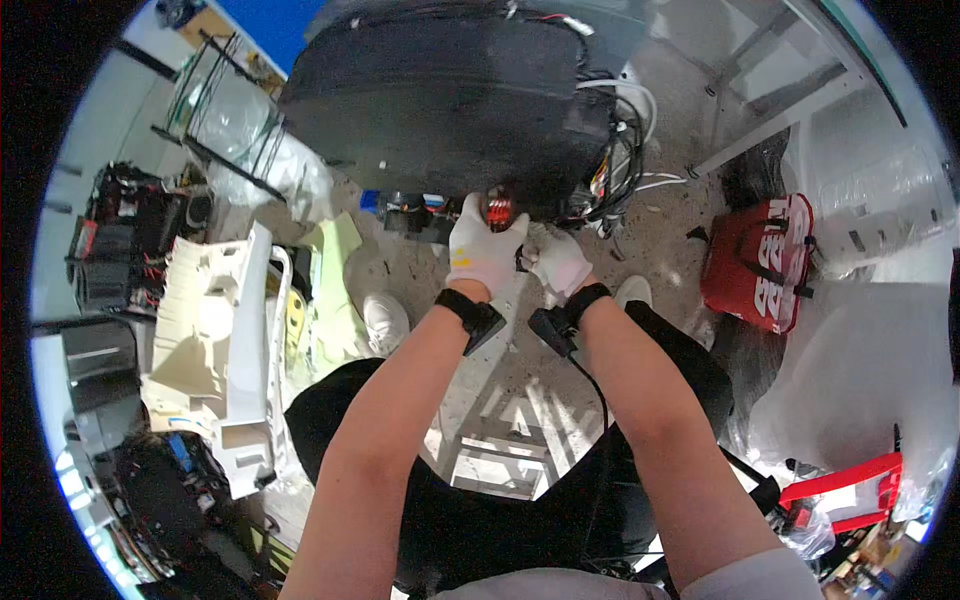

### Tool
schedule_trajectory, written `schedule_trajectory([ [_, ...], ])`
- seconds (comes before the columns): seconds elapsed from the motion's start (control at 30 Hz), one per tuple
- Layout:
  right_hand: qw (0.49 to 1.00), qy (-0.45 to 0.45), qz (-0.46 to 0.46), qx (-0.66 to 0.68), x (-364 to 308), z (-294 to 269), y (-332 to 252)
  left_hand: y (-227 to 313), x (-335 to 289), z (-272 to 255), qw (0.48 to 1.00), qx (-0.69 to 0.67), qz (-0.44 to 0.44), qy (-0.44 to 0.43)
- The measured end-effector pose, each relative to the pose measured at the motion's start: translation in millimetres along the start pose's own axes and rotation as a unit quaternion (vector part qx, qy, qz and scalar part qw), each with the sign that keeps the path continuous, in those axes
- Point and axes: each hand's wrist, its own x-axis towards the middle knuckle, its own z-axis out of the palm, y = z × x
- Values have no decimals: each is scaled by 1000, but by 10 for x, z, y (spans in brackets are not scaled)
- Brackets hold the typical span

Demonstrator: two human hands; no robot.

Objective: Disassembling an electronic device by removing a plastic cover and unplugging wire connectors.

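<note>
From my remote seat I see a small, shiny, rounded red piece [499, 211] at the near edge of a broad, curved black panel [440, 110], partly shadowed by it. The white-gloved left hand [484, 250] is partly open, its thumb and fingers on either side of the red piece; how firmly it grips, I cannot tell. The white-gloved right hand [560, 262] is loosely curled just beside it, and I cannot tell whether it holds anything.

I judge the red piece light, stiff and slick under gloves, so I'd pinch it by its sides. The panel looks bulky and rigid; I'd take it by its rim, clear of the tangled black cables [632, 165] on its right, which could snag.

Outward, a pale green sheet [338, 290] and a moulded cream plastic part [195, 350] lie left, a red bag with dark handles [742, 262] right
</note>
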Motion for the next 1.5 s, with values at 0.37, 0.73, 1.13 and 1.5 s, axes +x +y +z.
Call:
schedule_trajectory([
  [0.37, 909, 38, 298, 290, 68, 39, -1112, 206, -112, -78, 987, 153, -50, 6],
  [0.73, 965, 63, 239, 89, -164, 341, -658, -72, -12, 152, 976, 160, -106, 99],
  [1.13, 959, -102, 240, 111, -188, -66, -1301, -213, 133, -233, 934, -184, -246, -184],
  [1.5, 977, -110, 138, -123, -188, -170, -1033, -346, 203, -39, 932, -103, -218, -270],
])
